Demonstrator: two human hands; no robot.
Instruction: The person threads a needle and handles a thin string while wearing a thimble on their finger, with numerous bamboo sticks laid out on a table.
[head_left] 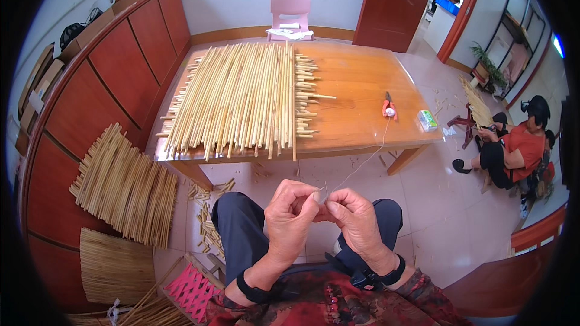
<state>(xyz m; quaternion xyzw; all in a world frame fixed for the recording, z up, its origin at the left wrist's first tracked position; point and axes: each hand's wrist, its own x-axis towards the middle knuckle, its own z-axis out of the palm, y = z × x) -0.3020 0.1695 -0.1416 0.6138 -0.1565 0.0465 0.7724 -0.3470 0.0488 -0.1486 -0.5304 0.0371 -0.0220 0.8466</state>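
In front of my lap, my left hand (292, 208) and my right hand (355, 217) are close together, thumbs and fingers pinched. Between the left fingertips is a thin, pale, needle-like piece (321, 189), too fine to make out fully. My right fingertips pinch a fine thread (356, 169), which runs up over the table edge to a small white spool (390, 111). That spool lies by the red handles of a pair of pliers (387, 101). A mat of straw-coloured sticks (235, 99) covers the left part of the wooden table (356, 72), other sticks crossing beneath it.
A small green-and-white box (427, 121) sits at the table's right end. More stick mats (124, 184) lean by the red cabinets (121, 66); cut pieces (208, 223) litter the floor. A pink chair (290, 15) stands behind the table. Another person (519, 148) sits at right.
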